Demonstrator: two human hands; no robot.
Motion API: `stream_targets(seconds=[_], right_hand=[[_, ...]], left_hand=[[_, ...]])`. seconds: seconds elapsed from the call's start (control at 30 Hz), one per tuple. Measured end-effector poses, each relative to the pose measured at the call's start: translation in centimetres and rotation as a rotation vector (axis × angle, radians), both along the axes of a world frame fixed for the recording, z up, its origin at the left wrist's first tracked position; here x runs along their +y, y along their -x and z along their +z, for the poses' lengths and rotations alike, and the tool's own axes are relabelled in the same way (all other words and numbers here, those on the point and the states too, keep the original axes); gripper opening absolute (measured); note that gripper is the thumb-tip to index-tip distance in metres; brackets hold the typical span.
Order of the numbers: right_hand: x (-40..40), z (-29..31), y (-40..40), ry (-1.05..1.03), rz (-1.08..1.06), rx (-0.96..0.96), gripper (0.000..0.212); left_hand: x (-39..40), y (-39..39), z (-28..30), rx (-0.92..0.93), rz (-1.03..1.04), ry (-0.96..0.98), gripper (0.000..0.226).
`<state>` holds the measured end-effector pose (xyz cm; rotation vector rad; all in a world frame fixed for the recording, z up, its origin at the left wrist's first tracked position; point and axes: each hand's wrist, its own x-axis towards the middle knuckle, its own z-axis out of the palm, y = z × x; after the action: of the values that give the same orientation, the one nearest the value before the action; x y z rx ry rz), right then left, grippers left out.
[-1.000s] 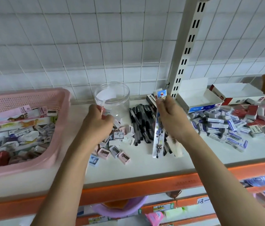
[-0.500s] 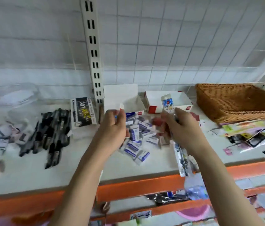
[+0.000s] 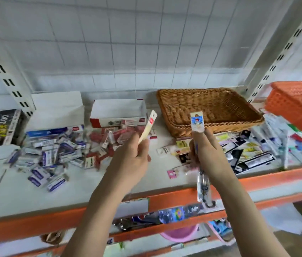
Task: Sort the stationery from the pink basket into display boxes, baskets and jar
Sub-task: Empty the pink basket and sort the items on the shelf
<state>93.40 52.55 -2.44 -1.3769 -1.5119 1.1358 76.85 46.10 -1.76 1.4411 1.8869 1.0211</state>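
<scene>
White shelf (image 3: 83, 190) before the wicker basket (image 3: 209, 110): a cream packet (image 3: 148, 127) is pinched in the left hand (image 3: 131, 160); a long carded packet (image 3: 198, 123) is gripped by the right hand (image 3: 207, 154), fingers curled.

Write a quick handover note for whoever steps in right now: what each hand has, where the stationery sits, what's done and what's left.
Left hand: grips a cream packet, raised over the shelf.
Right hand: grips a long clear pen packet, upright.
Wicker basket looks empty; orange basket at far right.
Blue eraser pile and red eraser pile lie loose in front of their open display boxes.
Flat packets lie in front of the wicker basket.
Done: items grouped by kind.
Left: place both held packets, then box and basket the piles.
</scene>
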Motion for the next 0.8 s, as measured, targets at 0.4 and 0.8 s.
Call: stream_targets(seconds=[0.4, 0.8], right_hand=[[2.0, 0.6, -6.8, -0.138, -0.022, 0.000, 0.034], [7.7, -1.4, -15.7, -0.064, 0.032, -0.565, 0.054]], left_hand=[[2.7, -6.6, -0.8, 0.249, -0.071, -0.018, 0.021], [8.7, -14.7, -1.7, 0.545, -0.090, -0.194, 0.034]])
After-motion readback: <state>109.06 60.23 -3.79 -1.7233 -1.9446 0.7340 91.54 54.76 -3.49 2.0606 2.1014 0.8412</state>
